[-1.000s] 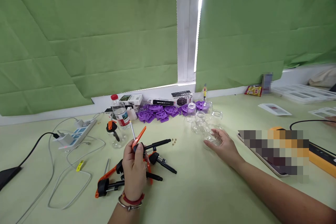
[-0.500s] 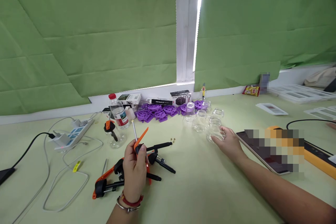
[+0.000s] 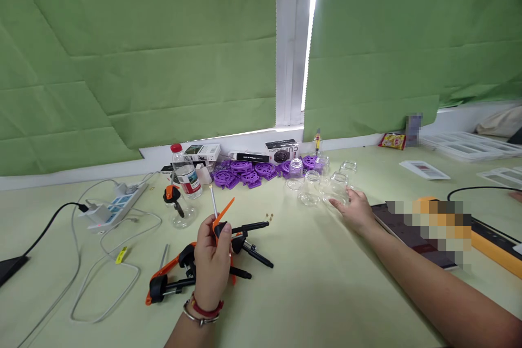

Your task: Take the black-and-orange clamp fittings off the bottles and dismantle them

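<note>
My left hand (image 3: pixel 212 258) is closed around a black-and-orange lever part (image 3: pixel 222 223) with a thin metal rod sticking up and a black tube pointing right. Similar lever parts (image 3: pixel 159 285) lie on the table below and beside that hand. On the right, my right hand (image 3: pixel 355 209) has its thumb and fingers around a clear glass jar (image 3: pixel 338 187), which stands upright on the table; the fingers behind it are partly hidden. Other clear jars (image 3: pixel 312 187) stand close by. At left, a jar (image 3: pixel 183 216) has a black-and-orange top (image 3: pixel 171 193) on it.
Purple plastic parts (image 3: pixel 240 171) lie along the back beside boxes (image 3: pixel 282 152) and a red-capped water bottle (image 3: pixel 188 176). A power strip (image 3: pixel 118 206) with loose cables is at left. A tablet-like device (image 3: pixel 408 228), partly blurred, lies near my right forearm. Tiny brass-coloured pieces (image 3: pixel 269 216) sit mid-table.
My right hand has moved the glass jar slightly away, toward the other jars at the back. The left hand keeps its hold on the lever part, almost unmoved.
</note>
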Available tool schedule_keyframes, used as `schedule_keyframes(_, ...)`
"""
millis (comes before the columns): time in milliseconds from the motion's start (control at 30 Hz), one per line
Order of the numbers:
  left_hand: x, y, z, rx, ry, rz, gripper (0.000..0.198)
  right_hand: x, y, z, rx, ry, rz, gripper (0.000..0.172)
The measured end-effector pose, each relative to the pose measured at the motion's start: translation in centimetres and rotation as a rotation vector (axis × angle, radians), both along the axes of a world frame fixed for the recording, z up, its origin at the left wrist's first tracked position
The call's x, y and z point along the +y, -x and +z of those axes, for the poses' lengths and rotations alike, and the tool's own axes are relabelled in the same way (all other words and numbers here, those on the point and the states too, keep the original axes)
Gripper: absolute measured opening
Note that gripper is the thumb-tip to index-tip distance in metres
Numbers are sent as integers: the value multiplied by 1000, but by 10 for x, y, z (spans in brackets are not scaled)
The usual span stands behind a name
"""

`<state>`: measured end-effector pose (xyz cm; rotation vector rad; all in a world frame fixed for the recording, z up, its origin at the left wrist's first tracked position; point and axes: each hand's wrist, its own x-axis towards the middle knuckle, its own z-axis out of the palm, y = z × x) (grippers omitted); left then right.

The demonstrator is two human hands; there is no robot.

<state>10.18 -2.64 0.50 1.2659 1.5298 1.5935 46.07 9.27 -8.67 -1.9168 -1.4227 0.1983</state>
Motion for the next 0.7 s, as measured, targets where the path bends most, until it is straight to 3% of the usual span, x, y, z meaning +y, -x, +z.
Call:
schedule_keyframes(133,0,0,-2,-3,24,-14,37,-7,7,8,23,-48,-62,80)
schedule_keyframes(233,-1,-2,-2,15,24,-64,34,-32,34,31,-44,-202,-29,69)
schedule_keyframes(300,-3,-4,-1,19,18,-153,30,-56,62,51,4,-232,225,51)
schedule_keyframes(367,-4,-4,3,20,17,-239,30,-79,91,68,84,-146,559,37)
schedule_keyframes(467,-8,1,10,55,60,-272,34,-103,130,80,135,-22,869,42)
schedule_keyframes(600,-15,15,14,116,194,-276,31,-115,172,77,122,167,1099,53)
schedule_keyframes(700,-20,25,6,209,248,-247,30,-115,199,74,-29,179,1135,36)
